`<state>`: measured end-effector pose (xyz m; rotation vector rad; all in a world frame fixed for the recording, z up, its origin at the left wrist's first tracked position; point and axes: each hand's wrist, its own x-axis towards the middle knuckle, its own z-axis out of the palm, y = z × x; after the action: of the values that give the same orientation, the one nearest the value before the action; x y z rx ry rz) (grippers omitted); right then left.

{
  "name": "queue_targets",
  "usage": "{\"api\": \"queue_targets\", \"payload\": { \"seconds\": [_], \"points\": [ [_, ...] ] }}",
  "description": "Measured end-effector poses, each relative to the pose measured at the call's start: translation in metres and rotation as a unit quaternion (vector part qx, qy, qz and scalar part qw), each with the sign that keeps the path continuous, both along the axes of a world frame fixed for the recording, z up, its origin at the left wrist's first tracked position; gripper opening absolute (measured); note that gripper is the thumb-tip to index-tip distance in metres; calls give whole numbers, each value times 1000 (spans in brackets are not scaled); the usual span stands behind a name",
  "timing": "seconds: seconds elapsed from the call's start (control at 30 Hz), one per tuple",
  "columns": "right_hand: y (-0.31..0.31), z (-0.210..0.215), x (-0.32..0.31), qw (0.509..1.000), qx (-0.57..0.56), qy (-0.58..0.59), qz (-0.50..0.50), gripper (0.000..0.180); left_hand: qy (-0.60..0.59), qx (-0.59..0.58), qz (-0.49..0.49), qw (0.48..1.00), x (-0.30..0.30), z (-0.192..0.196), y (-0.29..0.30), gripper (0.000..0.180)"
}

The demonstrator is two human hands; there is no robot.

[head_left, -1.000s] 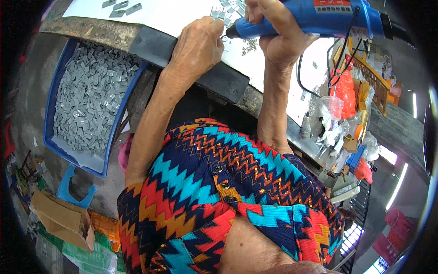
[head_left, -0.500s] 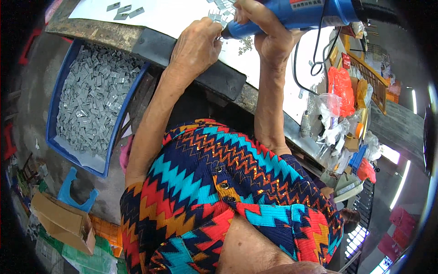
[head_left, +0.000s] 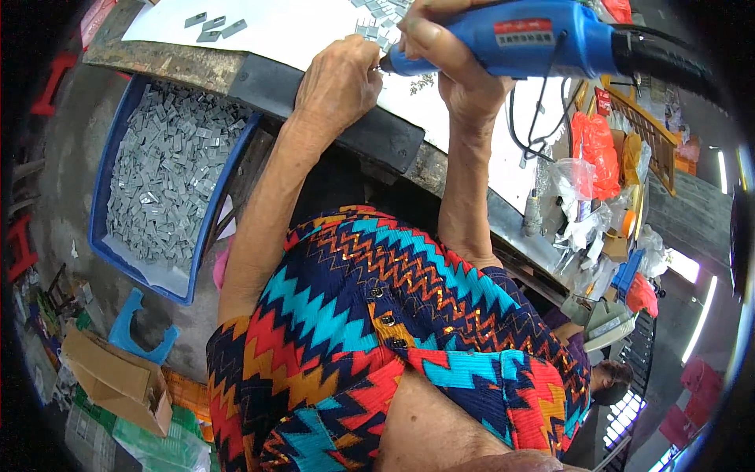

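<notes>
- Table [head_left: 169,65]: runs from ten o'clock to four beyond the person, with a white sheet spread over its top; both hands work above its near edge.
- Bin [head_left: 141,275]: blue and shallow, at eight o'clock from the left hand, lower than the tabletop and heaped with small grey pieces.
- Power screwdriver [head_left: 515,38]: blue, its body at two o'clock from the right hand, its dark tip pointing toward nine, just beside the left fingertips; whether they touch cannot be told.
- Right hand [head_left: 464,67]: closed around the front part of the power screwdriver, fingers wrapped as far as its thickness lets them.
- Left hand [head_left: 338,79]: back upward, fingers curled in with the tips drawn together at two o'clock; anything pinched there is hidden, so I cannot tell what it holds.
- Grey pieces [head_left: 381,12]: a loose cluster on the sheet at one o'clock from the left hand; four more lie apart at ten.
- Tiny dark bits [head_left: 421,84]: scattered at three o'clock from the left hand, below the power screwdriver.
</notes>
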<state>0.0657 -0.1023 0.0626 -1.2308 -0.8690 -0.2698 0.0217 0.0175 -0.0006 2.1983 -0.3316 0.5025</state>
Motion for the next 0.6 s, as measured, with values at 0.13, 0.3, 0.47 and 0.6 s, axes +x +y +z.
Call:
{"api": "queue_targets", "payload": {
  "seconds": [0.13, 0.3, 0.47, 0.6],
  "points": [
    [7, 12, -2, 996, 40, 75, -25, 33, -5, -4, 12, 1000, 2, -1, 0, 9],
    [-1, 11, -8, 999, -13, 49, -18, 29, 2, -4, 14, 1000, 1, 1, -1, 10],
    [-2, 8, -4, 1000, -3, 30, -4, 31, -4, -16, 6, 1000, 1, -2, 0, 10],
    [-1, 56, -20, 998, 45, 38, 29, 21, -11, 38, 18, 999, 1, -2, 1, 11]
  ]
}}
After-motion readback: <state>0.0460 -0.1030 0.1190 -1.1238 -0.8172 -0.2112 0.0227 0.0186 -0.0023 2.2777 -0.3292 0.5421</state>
